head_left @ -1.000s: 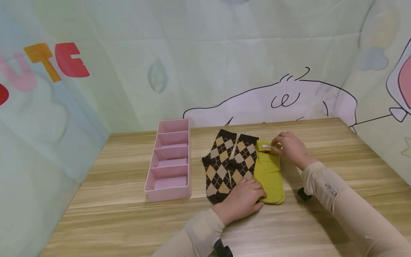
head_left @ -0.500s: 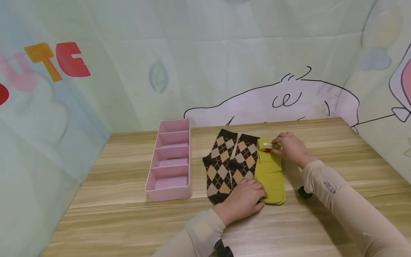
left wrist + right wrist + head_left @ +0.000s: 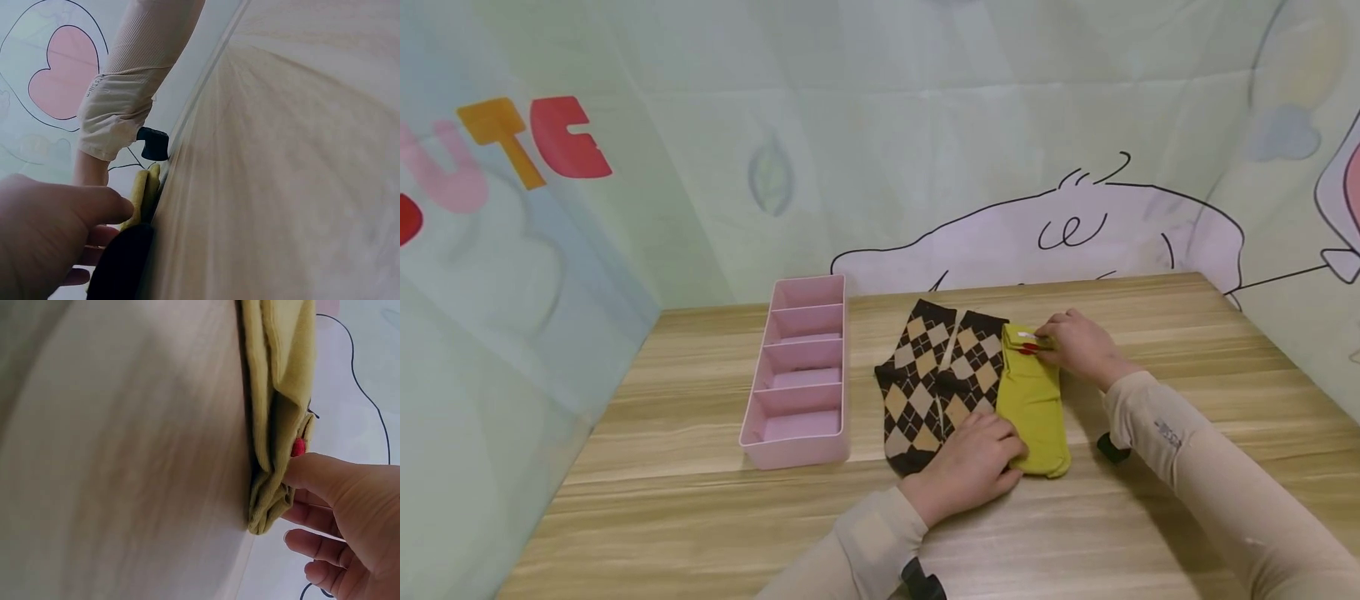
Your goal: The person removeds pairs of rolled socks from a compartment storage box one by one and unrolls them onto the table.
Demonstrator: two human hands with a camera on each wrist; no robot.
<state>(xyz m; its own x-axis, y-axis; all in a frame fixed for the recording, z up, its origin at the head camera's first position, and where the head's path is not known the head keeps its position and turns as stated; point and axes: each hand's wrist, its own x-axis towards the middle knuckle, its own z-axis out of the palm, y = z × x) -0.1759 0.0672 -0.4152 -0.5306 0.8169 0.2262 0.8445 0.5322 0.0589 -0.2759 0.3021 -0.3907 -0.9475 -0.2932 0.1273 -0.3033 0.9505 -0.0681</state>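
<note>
A yellow-green pair of socks point(image 3: 1036, 417) lies flat, its top folded over, with a small red mark and a white strip at the fold. My right hand point(image 3: 1081, 346) pinches the right side of that fold; in the right wrist view the thumb point(image 3: 315, 474) presses beside the red mark. My left hand point(image 3: 970, 462) rests with loosely bent fingers over the toe of the nearer argyle sock point(image 3: 973, 371) and touches the lower left edge of the yellow-green pair. Another argyle sock point(image 3: 912, 383), black with tan diamonds, lies flat to the left.
Left of the socks stands a pink box point(image 3: 797, 452) with several compartments in a row. The wooden table point(image 3: 685, 467) ends at a printed cloth backdrop point(image 3: 700, 167). A black wrist mount point(image 3: 1112, 448) hangs beneath the right sleeve.
The folded top of the yellow-green socks sits slightly flatter under my right fingers. Both hands keep almost the same places; the view has shifted a little.
</note>
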